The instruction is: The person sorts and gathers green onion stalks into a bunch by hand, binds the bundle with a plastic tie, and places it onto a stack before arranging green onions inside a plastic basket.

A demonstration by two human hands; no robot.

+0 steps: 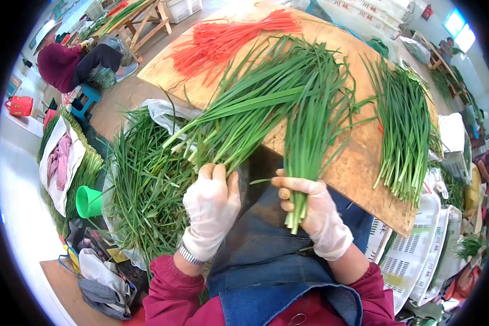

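My right hand (pixel 314 214), in a thin whitish glove, is closed round the white stem ends of a bunch of garlic chives (pixel 309 130). Their green leaves lie up over the table edge. My left hand (pixel 211 204), gloved too with a metal watch band at the wrist, has its fingers curled on stem ends of the loose pile of garlic chives (pixel 261 92). Its fingertips are partly hidden among the stems. A single loose leaf sticks out between the two hands. Further right, a neat stack of garlic chives (pixel 402 130) lies on the wooden table (pixel 358 163).
Red plastic ties (pixel 228 41) lie at the table's back. To the left stands a large bag of loose greens (pixel 146 190), with a green bucket (pixel 88 201) beside it. White crates (pixel 413 250) are at lower right. A person (pixel 65 62) sits at upper left.
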